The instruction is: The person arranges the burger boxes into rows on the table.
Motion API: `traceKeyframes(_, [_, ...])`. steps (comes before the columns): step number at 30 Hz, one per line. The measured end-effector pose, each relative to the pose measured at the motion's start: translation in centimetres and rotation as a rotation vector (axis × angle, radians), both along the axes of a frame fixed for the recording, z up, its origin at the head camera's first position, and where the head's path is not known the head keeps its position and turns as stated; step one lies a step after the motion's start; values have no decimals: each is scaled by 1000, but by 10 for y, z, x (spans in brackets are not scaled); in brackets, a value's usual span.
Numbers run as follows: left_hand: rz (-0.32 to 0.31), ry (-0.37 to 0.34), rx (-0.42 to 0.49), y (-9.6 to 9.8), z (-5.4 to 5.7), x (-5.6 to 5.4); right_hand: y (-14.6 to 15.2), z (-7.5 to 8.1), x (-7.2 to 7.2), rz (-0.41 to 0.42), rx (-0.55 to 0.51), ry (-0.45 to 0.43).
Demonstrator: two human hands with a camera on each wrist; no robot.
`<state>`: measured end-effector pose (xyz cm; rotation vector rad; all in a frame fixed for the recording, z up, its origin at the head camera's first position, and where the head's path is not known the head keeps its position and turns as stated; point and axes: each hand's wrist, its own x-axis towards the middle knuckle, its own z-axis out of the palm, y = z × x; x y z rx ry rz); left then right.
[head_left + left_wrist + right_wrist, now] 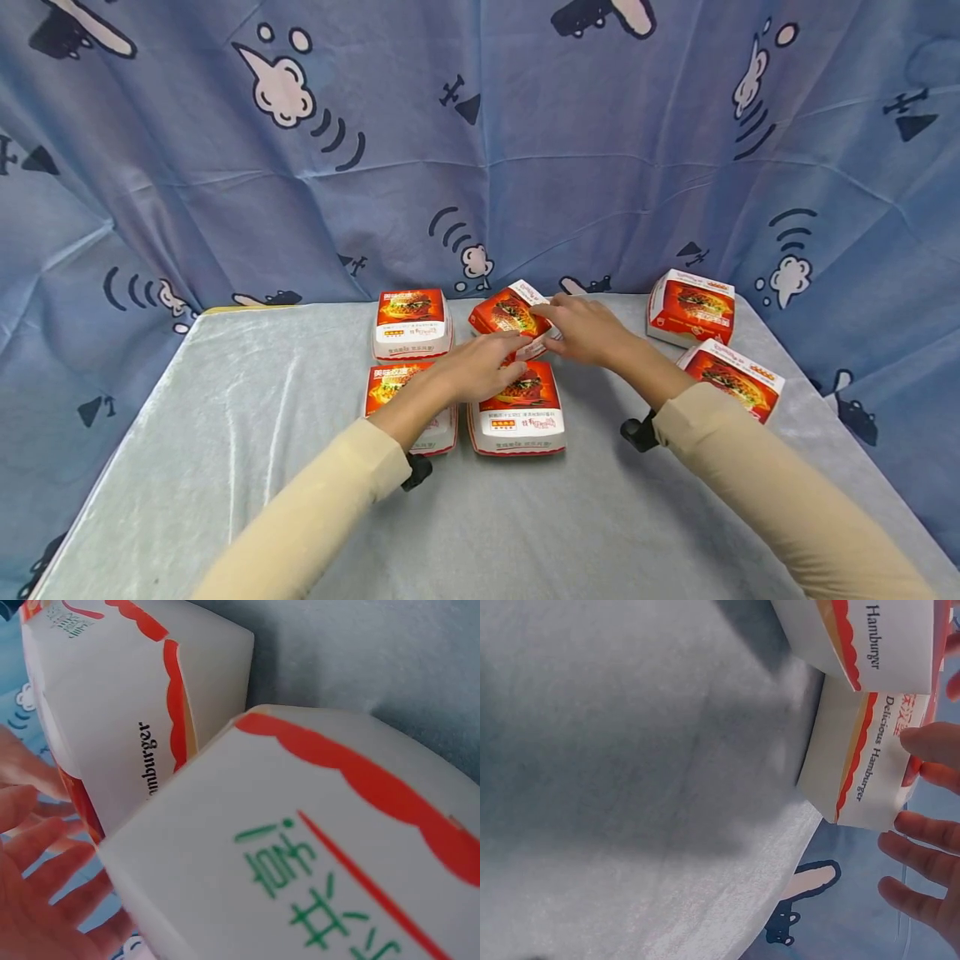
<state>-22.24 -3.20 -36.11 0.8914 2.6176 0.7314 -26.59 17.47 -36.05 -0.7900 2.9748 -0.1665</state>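
A red-and-white hamburger box (504, 315) sits turned askew at the back of the group. Over its right corner reaches my right hand (588, 329), its fingertips at the edge. In the right wrist view the thumb of that hand (930, 855) lies at the side of this box (866, 761), fingers loosely extended. My left hand (480, 368) hovers over the front right box (525, 421), fingers stretched toward the askew box. The left wrist view shows the front box (315, 847) close up, with the left hand's fingers (56, 862) spread beyond it.
Left of these, two more hamburger boxes stand in line, a back one (411, 321) and a front one (386, 385) partly hidden by my left arm. Two others, a far box (692, 307) and a nearer box (731, 379), lie at the right. A blue patterned curtain (375, 125) hangs behind the grey-covered table (525, 533).
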Motion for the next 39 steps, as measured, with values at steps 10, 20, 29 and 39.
traceKeyframes(10, [43, 23, -33, -3, 0, -2, 1, 6, -1, -10, -63, -8])
traceKeyframes(20, [122, 26, -106, -7, 0, -2, 2, 5, -1, -43, -32, -82])
traceKeyframes(29, [127, 20, -52, -10, 2, -3, -2, 4, 6, -23, -22, -70])
traceKeyframes(39, [70, 33, -69, -8, -2, -4, -7, 2, 10, -3, 14, -12])
